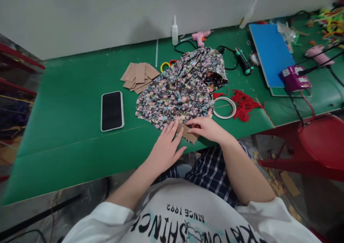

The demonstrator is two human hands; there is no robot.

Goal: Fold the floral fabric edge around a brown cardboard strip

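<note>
Left hand (166, 145) spread, right hand (208, 129) half-curled, both on cardboard strip (189, 136), right's grip unclear

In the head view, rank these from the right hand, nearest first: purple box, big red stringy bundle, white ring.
1. White ring: just beyond the right hand, slightly right.
2. Red bundle: on the ring's right side.
3. Purple box: far right, past the bundle.
</note>
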